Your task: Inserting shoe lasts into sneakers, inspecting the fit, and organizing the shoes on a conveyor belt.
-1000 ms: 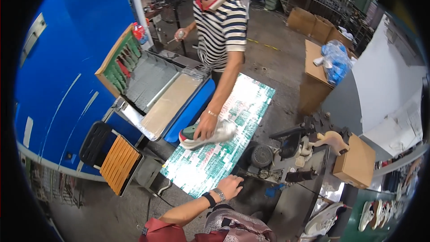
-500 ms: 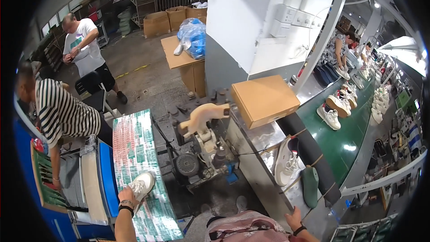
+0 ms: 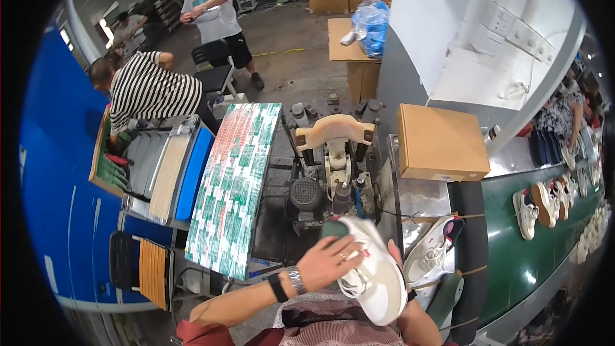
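A white lace-up sneaker [image 3: 382, 286] is held up before my body, its toe pointing down toward me. Something green, like a shoe last, shows in its opening. My left hand [image 3: 325, 265] lies over the sneaker's upper and laces, fingers bent round its side. My right hand [image 3: 396, 256] grips the opposite side, mostly hidden behind the shoe. On the metal bench to the right, another white sneaker [image 3: 433, 254] with a dark collar lies near a green shoe last [image 3: 444, 300].
Ahead stands a machine [image 3: 337, 163] with a curved tan pad. A table [image 3: 234, 179] with green-and-white wrapping is to its left, a cardboard box [image 3: 442, 144] to its right. Sneakers ride a green conveyor [image 3: 506, 269]. A person in stripes [image 3: 154, 86] bends at a rack.
The sneaker has left the wrapped table and is before my body in my left hand. My right hand has come from beside the bench to the shoe. The view has turned rightward across the scene's left side.
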A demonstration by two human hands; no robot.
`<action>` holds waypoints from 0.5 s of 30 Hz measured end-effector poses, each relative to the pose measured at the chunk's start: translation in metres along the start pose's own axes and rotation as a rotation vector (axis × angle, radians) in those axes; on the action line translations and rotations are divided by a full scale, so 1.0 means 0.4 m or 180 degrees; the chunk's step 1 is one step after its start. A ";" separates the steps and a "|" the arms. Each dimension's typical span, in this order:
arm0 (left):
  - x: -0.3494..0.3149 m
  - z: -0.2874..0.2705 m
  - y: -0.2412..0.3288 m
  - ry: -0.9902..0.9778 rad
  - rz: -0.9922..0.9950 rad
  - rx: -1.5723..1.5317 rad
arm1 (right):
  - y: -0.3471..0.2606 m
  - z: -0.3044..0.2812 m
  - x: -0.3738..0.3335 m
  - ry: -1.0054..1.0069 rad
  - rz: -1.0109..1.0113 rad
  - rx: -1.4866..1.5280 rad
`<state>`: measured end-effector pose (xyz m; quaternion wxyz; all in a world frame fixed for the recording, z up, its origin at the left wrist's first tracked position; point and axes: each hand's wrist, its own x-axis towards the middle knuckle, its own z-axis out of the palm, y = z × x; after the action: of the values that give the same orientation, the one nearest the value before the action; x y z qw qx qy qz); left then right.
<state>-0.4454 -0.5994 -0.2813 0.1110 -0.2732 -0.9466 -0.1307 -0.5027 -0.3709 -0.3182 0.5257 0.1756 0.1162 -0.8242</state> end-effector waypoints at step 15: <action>0.042 0.137 -0.014 0.1595 -0.1611 -0.1323 | -0.080 0.224 0.203 0.1452 -0.3660 -0.6342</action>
<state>-0.4702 -0.5788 -0.3293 0.2448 -0.0081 -0.8810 -0.4047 -0.5779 -0.4584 -0.2696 -0.0520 -0.2484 0.8641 -0.4347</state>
